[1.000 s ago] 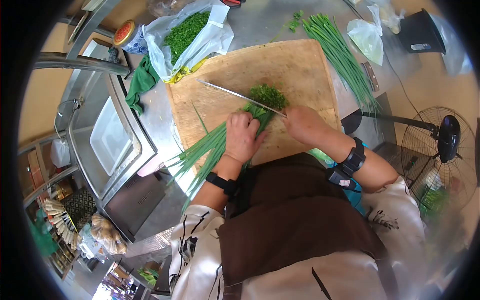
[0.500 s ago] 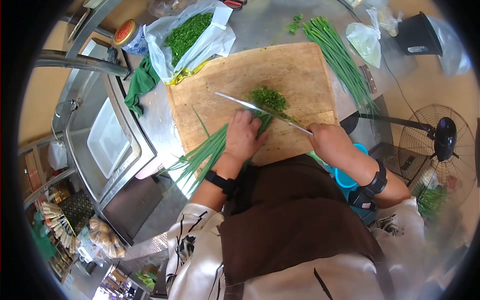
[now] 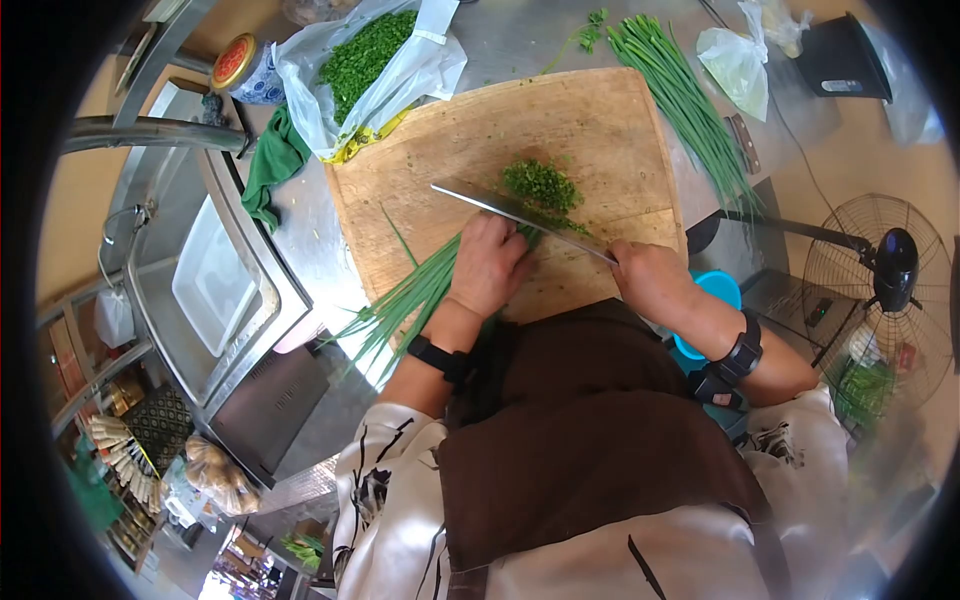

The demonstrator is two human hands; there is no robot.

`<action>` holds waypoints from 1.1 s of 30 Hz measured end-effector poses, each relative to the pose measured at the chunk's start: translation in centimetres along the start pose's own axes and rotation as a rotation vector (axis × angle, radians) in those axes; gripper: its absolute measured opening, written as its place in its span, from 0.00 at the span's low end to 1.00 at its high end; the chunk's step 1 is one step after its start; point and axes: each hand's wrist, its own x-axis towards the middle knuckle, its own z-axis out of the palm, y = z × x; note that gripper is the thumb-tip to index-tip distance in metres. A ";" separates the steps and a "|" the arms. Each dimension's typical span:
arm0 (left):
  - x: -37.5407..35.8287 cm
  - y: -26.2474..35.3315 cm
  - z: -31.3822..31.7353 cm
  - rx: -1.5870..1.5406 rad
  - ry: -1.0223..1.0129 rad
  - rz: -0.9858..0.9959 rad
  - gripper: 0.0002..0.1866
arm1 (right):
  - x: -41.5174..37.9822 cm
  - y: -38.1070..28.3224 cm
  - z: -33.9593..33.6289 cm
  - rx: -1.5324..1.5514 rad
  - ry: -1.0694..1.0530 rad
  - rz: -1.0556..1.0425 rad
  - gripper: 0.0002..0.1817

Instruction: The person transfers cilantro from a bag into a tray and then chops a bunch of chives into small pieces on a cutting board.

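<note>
On a wooden cutting board (image 3: 400, 190), my left hand (image 3: 487, 265) is closed over a bundle of green onions (image 3: 415, 290). Their long ends trail off the board's left front edge. My right hand (image 3: 648, 280) grips a knife (image 3: 515, 215) by its handle, which the fingers hide. Its blade slants across the board, right by my left fingertips and the cut end of the bundle. Just beyond the blade lies a small heap of chopped green onion (image 3: 540, 187).
A plastic bag of chopped greens (image 3: 368, 68) stands at the board's back left, near a green cloth (image 3: 277, 165) and a sink (image 3: 200, 370). More green onions (image 3: 685, 105) and another knife (image 3: 743, 143) lie to the right. A fan (image 3: 880, 290) stands farther right.
The view has shifted slightly. The knife still lies across the bundle, its blade showing a little broader and darker. Both hands keep their grips.
</note>
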 end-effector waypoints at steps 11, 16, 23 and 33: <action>0.3 0.0 1.0 0.000 -0.026 -0.125 0.10 | -2.9 -1.5 -4.0 -0.043 -0.009 0.013 0.06; 0.2 0.0 1.2 -0.012 0.011 -0.150 0.07 | -3.3 -2.2 -4.4 -0.057 -0.089 0.065 0.05; 0.2 0.3 1.3 -0.006 0.040 -0.146 0.06 | 2.8 -0.5 1.1 -0.031 -0.057 -0.071 0.07; -0.3 0.0 1.0 -0.047 0.071 -0.118 0.08 | -1.0 -1.2 -2.0 -0.033 0.004 -0.028 0.08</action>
